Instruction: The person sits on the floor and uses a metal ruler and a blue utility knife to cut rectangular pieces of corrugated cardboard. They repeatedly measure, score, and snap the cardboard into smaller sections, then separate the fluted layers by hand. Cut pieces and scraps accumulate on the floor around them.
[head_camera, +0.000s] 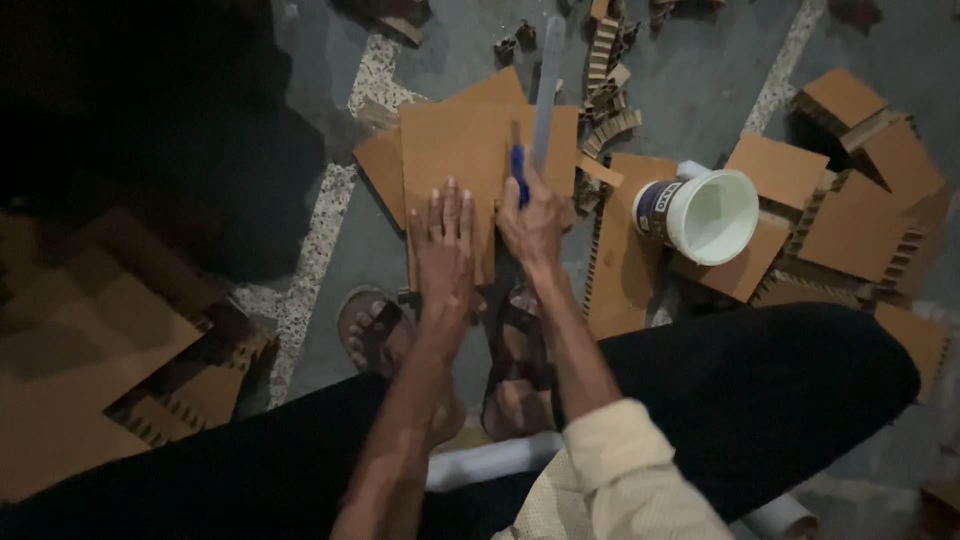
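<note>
Dim light, view straight down over the person's knees to a grey floor (700, 80).

Left hand (443, 240): open, palm down, fingers straight and close together, pressed flat on a brown cardboard sheet (450, 150) that lies on the floor just beyond the feet. It grips nothing.

Right hand (533, 225): closed in a fist around a blue handle (519, 175), just right of the left hand and nearly touching it. A long pale blade (547, 90) runs from the fist toward the far side, over the right part of the sheet. It looks like a saw or a long knife; the light is too poor to tell which. Whether the edge is in the cardboard cannot be made out.

The sheet sits on other flat cardboard pieces that stick out at its left and far edges.

Around it: a white plastic tub (705, 212) with a dark label stands tilted on cardboard to the right of the hands. More honeycomb-edged cardboard offcuts (850, 200) lie to the far right, small scraps (608, 60) at the far edge near the blade tip, and a stack of cardboard pieces (90, 340) at near left.

Sandalled feet (515, 350) rest on the floor just near of the sheet, between dark trouser legs.
</note>
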